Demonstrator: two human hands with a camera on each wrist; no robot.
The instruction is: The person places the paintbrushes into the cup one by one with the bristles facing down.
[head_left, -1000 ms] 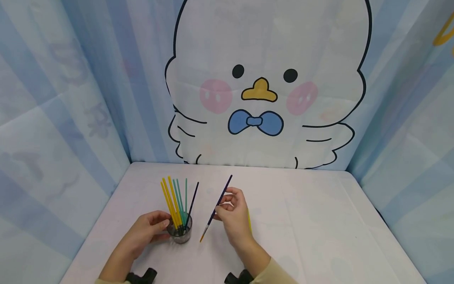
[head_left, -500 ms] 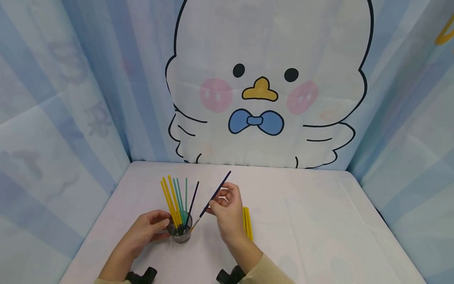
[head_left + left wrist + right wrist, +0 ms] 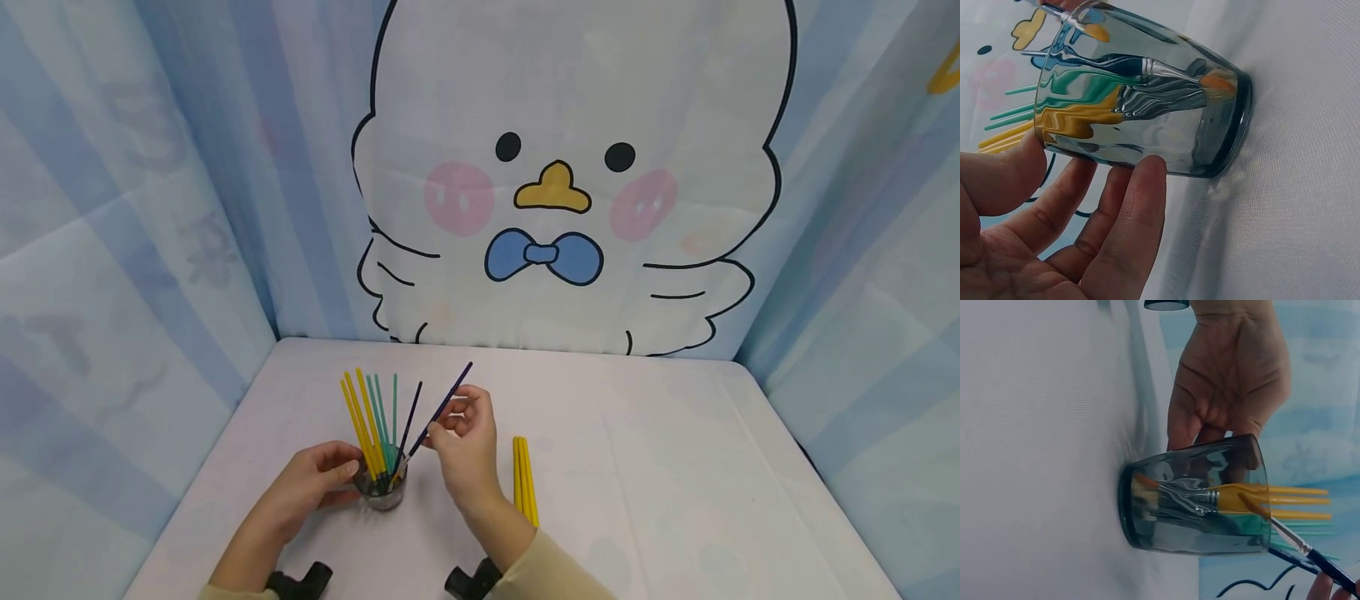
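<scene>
A see-through grey glass cup point(image 3: 384, 500) stands upright on the table. Inside it are several paintbrushes, bristles down: yellow-handled point(image 3: 366, 425), green-handled point(image 3: 381, 417) and one dark blue point(image 3: 408, 421). My left hand point(image 3: 315, 479) steadies the cup from its left side, thumb near the rim and fingertips on the wall point(image 3: 1166, 150). Between thumb and fingers, my right hand point(image 3: 467, 450) pinches another dark blue paintbrush point(image 3: 453, 388), tilted with its tip down to the left. That brush's orange bristles point(image 3: 1252, 505) are at the cup's mouth.
Yellow sticks point(image 3: 523, 475) lie side by side on the white-covered table point(image 3: 660, 467), right of my right forearm, which overlaps their near end. A curtain with a cartoon bird point(image 3: 555, 308) hangs behind the table. Black wrist mounts point(image 3: 472, 579) sit under both wrists.
My right hand has moved left with the dark blue paintbrush, bringing its tip from beside the cup to its mouth. The yellow sticks have come into fuller view. My left hand stays put.
</scene>
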